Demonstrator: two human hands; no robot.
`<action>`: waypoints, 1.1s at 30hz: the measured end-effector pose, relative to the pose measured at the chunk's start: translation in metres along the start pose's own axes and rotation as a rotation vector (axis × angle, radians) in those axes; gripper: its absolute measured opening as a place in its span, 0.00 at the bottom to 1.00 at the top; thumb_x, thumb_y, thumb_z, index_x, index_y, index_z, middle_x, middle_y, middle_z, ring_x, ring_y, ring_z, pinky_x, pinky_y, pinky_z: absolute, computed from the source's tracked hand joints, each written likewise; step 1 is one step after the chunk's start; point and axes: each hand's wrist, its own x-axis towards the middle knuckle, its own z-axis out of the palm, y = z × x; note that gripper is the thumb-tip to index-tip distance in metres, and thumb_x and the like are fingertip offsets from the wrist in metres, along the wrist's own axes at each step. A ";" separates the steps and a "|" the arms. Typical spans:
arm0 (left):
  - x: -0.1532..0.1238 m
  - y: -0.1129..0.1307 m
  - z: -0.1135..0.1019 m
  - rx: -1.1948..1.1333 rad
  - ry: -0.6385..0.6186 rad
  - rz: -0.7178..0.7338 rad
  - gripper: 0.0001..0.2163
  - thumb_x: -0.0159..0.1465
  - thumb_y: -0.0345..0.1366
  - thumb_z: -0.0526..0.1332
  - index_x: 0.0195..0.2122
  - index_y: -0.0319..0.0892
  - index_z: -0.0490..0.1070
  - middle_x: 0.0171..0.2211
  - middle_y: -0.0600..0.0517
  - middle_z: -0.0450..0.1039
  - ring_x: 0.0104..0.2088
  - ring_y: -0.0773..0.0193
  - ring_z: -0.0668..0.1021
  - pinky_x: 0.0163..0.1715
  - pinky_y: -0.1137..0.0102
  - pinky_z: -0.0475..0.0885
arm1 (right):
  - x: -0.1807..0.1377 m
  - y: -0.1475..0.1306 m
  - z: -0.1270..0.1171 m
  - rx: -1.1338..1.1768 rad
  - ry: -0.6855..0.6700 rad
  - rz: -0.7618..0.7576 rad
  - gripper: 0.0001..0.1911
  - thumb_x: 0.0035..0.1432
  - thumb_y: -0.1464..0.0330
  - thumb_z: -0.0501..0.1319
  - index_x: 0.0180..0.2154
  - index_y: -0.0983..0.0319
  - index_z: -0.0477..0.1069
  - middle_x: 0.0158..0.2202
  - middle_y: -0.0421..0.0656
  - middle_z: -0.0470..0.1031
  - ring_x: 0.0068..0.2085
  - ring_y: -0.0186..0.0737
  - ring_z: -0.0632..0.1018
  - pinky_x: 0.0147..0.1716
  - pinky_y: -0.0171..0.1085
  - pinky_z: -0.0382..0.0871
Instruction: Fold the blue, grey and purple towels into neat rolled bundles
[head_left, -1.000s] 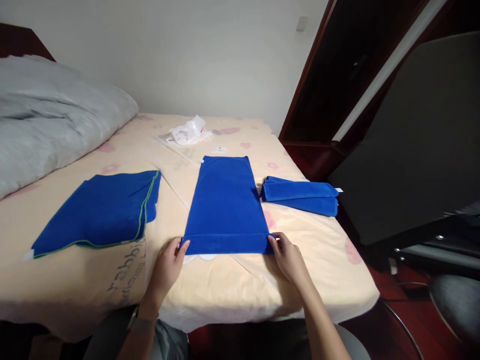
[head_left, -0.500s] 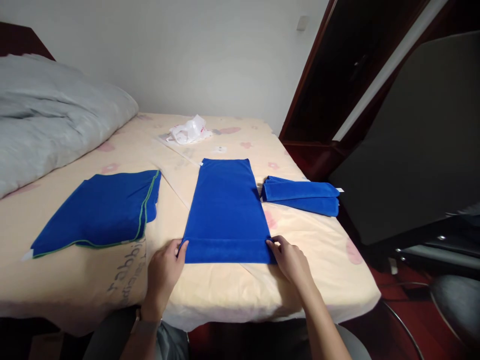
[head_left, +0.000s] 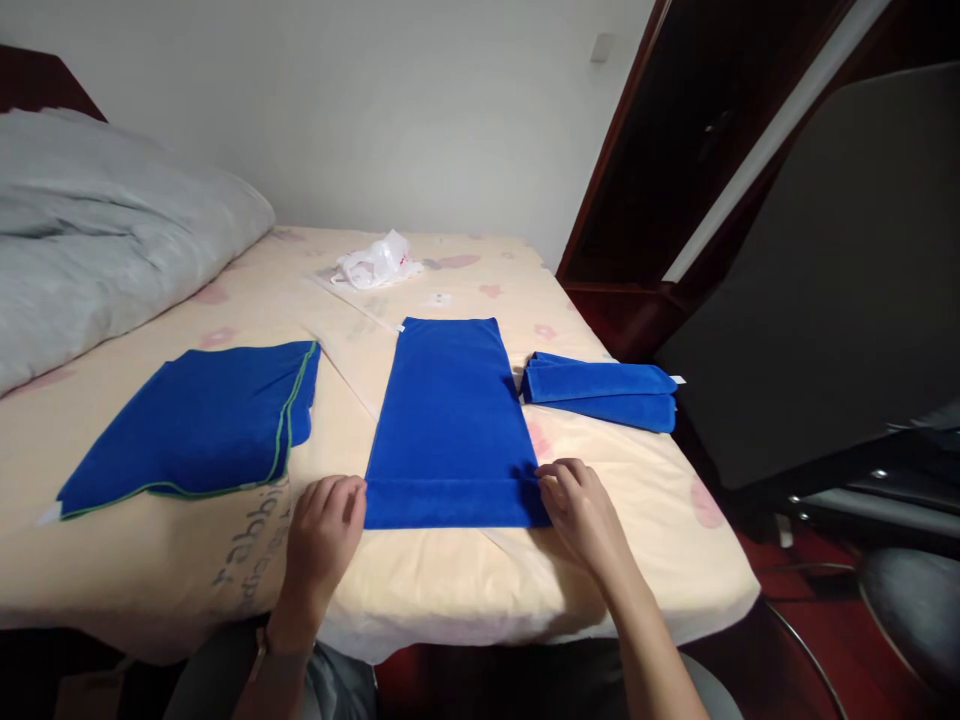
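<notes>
A blue towel (head_left: pixel 454 410) lies lengthwise before me in a long strip. Its near end is turned over in a narrow flat band (head_left: pixel 457 503). My left hand (head_left: pixel 326 525) rests at the left end of that band, fingers loosely bent, the thumb off the cloth. At the opposite end, my right hand (head_left: pixel 581 505) hovers by the edge with fingers slightly apart, casting a shadow on the towel. To the right sits a stack of folded blue towels (head_left: pixel 600 390) with white tags. On the left a blue cloth with green edging (head_left: pixel 187 425) is spread in loose layers.
Everything lies on a bed with a cream patterned sheet (head_left: pixel 420 590). A crumpled white plastic bag (head_left: pixel 379 262) is near the wall. A grey quilt (head_left: pixel 112 240) heaps at the far left. Beyond the bed's right edge stands a dark panel (head_left: pixel 825 280).
Both hands have let go of the towel's band: the left has drawn slightly left, and the right has lifted its fingers off the edge. The towel lies as before.
</notes>
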 end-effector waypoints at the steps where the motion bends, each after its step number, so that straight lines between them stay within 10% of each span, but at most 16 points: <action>1: 0.000 0.002 -0.001 -0.068 -0.026 0.063 0.06 0.68 0.33 0.56 0.40 0.42 0.73 0.39 0.47 0.77 0.44 0.57 0.77 0.50 0.62 0.70 | 0.000 -0.004 -0.003 0.071 -0.024 -0.072 0.11 0.65 0.69 0.53 0.44 0.59 0.72 0.47 0.49 0.73 0.48 0.48 0.75 0.49 0.45 0.69; 6: -0.003 0.000 0.002 -0.227 -0.398 0.214 0.17 0.65 0.37 0.60 0.55 0.49 0.70 0.57 0.50 0.71 0.58 0.55 0.72 0.58 0.59 0.69 | -0.005 -0.010 -0.003 0.237 -0.320 -0.177 0.20 0.58 0.69 0.62 0.53 0.54 0.72 0.57 0.44 0.69 0.57 0.46 0.71 0.57 0.45 0.67; 13: -0.006 -0.022 0.006 -0.359 -0.515 0.025 0.24 0.60 0.27 0.53 0.58 0.47 0.69 0.60 0.51 0.69 0.60 0.60 0.71 0.63 0.63 0.65 | -0.003 0.001 0.007 0.281 -0.299 -0.067 0.22 0.57 0.72 0.58 0.54 0.59 0.72 0.58 0.46 0.71 0.58 0.47 0.72 0.60 0.45 0.63; 22: 0.006 -0.009 0.013 -0.447 -0.309 -0.452 0.15 0.66 0.47 0.57 0.44 0.42 0.73 0.38 0.49 0.79 0.38 0.60 0.80 0.39 0.70 0.75 | 0.006 0.011 0.021 0.593 -0.059 0.356 0.18 0.66 0.54 0.52 0.45 0.60 0.70 0.42 0.47 0.79 0.44 0.47 0.79 0.42 0.39 0.70; 33: 0.005 0.002 0.000 -0.349 -0.177 -0.525 0.16 0.68 0.49 0.53 0.42 0.44 0.71 0.31 0.53 0.75 0.32 0.63 0.76 0.33 0.73 0.68 | 0.000 0.005 0.005 0.395 -0.051 0.331 0.21 0.69 0.53 0.45 0.46 0.58 0.68 0.40 0.47 0.79 0.40 0.49 0.80 0.37 0.38 0.67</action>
